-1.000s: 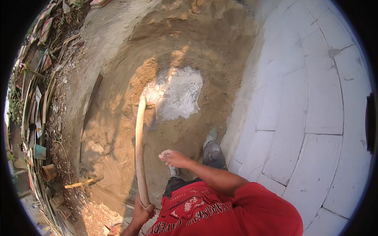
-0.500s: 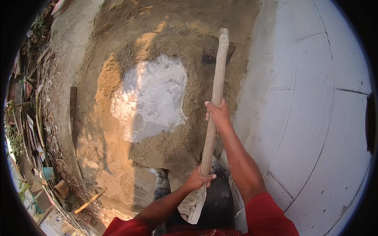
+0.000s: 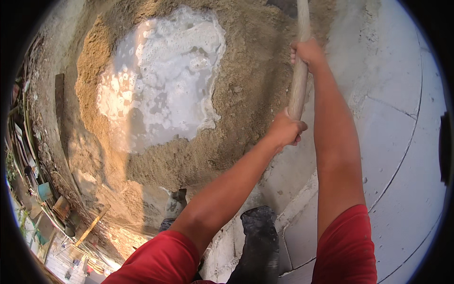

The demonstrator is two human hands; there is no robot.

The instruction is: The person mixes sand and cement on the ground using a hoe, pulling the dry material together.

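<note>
Both of my hands are closed round the pale wooden handle of a hoe [image 3: 298,87]. Low down, my left hand [image 3: 285,129] wraps the handle's near end. Farther up, my right hand [image 3: 308,53] grips the shaft, arm stretched forward. The hoe's dark blade [image 3: 282,5] shows only in part at the top edge, by the far right side of the sand mix. Left of the handle lies a ring of damp brown sand [image 3: 246,102]. Grey, foamy water [image 3: 177,78] pools in its middle, apart from my hands.
A pale block wall [image 3: 392,128] runs along the right. My boots and dark trousers [image 3: 257,241] are below. Left, a wooden board [image 3: 59,102] borders the sand, with a yellow-handled stick [image 3: 93,225], a small blue container [image 3: 44,191] and piled poles beyond.
My hands and the hoe have moved forward and to the right, with both arms reaching farther out. The view has shifted, so the puddle appears larger and the blade sits at the top edge.
</note>
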